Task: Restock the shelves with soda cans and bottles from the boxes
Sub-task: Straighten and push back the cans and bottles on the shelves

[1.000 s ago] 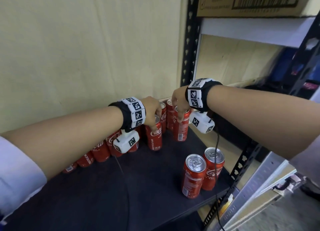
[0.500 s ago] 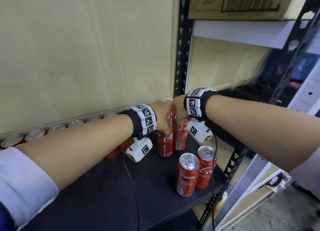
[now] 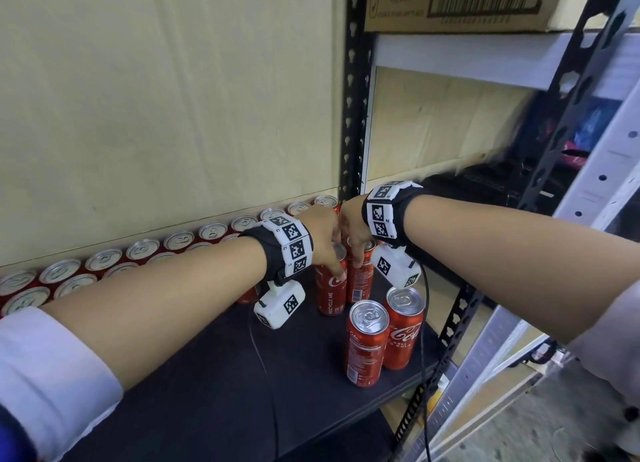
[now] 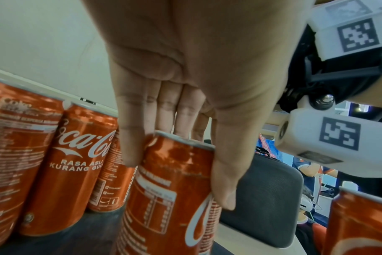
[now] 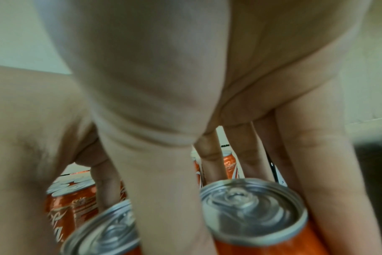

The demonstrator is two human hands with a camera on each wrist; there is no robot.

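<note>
Coca-Cola cans stand upright on the dark shelf (image 3: 207,385). The left hand (image 3: 322,233) grips one can (image 3: 330,288) by its top, thumb and fingers curled round it; its side reads "RECYCLE ME". Touching it, a second can (image 3: 360,278) is gripped the same way by the right hand (image 3: 353,226). Behind them, a row of cans (image 3: 104,264) lines the wall; one label reads "RASA ASLI KURANG GULA". Two more cans (image 3: 384,337) stand near the shelf's front edge.

Cardboard sheet (image 3: 166,91) upright along shelf's back edge, left of black slotted post (image 3: 353,91). Cardboard box (image 3: 460,2) with barcode on upper white board (image 3: 460,59), top right. Dark case (image 4: 264,198) beyond shelf's right edge in left wrist view. Grey floor (image 3: 540,427) at bottom right. Blurred blue and red items (image 3: 588,129) far right.
</note>
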